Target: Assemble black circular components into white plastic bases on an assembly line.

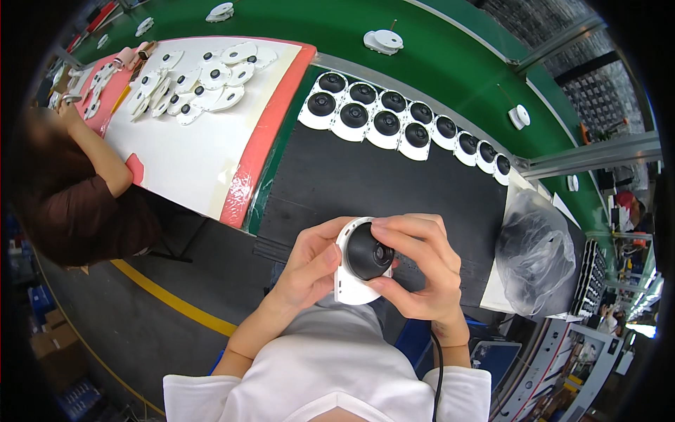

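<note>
Above the near edge of the black mat, I hold a camera with a round black ball [365,257] and a small lens, set in a white oval housing [354,291]. My left hand [306,273] grips the housing along its left side, thumb towards the front. With the fingers of my right hand [425,271] over the top of the ball and the thumb low at its right side, I clasp the camera from the right. The fingertips behind the housing are hidden.
Several similar cameras [387,123] stand in rows along the black mat's [330,186] far edge. A clear plastic bag [536,253] lies at the right. The green conveyor [450,67] carries white parts. At the left, a person in dark clothing [84,204] sits by a table with white housings [214,74].
</note>
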`<act>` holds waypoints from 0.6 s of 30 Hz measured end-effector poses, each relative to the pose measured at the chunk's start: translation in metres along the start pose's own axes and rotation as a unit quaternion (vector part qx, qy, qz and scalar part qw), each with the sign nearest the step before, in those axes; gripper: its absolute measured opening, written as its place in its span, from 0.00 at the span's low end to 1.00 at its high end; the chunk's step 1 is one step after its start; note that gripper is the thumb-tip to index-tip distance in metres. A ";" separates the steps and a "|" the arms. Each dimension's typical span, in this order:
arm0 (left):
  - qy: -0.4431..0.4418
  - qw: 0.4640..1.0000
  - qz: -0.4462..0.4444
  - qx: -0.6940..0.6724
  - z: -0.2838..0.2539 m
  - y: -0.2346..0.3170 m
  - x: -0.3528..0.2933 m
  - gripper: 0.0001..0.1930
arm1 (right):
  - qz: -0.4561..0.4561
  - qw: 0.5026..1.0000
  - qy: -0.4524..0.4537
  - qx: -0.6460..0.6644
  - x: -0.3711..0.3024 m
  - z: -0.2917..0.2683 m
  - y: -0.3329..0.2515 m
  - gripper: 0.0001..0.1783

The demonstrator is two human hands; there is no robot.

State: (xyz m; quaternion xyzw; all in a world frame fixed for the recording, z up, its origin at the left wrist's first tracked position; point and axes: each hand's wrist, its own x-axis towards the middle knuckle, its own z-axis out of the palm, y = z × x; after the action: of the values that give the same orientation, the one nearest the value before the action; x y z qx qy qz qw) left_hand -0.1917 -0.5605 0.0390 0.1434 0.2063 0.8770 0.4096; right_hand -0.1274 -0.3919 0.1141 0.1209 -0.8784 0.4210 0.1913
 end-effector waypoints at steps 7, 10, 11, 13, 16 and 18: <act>0.003 1.000 -0.001 0.025 -0.003 -0.004 -0.001 0.31 | 0.014 0.999 -0.010 0.028 0.002 -0.003 -0.003 0.30; 0.000 0.999 -0.036 0.007 -0.002 0.000 -0.002 0.31 | -0.019 0.999 -0.019 0.031 -0.001 -0.001 0.003 0.28; -0.007 0.997 -0.073 -0.026 -0.003 0.001 -0.003 0.31 | -0.017 0.999 -0.019 0.031 -0.001 -0.002 0.004 0.28; 0.005 0.993 -0.100 -0.068 -0.003 0.002 -0.009 0.31 | -0.051 0.996 -0.058 0.044 0.001 -0.006 0.006 0.26; 0.019 0.980 -0.158 -0.122 -0.003 0.004 -0.014 0.31 | -0.082 0.987 -0.115 0.071 0.004 -0.012 0.008 0.26; 0.002 0.972 -0.194 -0.135 -0.005 0.006 -0.014 0.32 | -0.093 0.989 -0.098 0.052 0.007 -0.010 0.005 0.25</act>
State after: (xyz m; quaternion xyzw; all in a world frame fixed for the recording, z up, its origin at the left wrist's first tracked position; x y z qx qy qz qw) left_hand -0.1890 -0.5764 0.0364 0.0421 0.1111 0.8006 0.5873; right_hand -0.1334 -0.3811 0.1198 0.2523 -0.8548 0.4325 0.1360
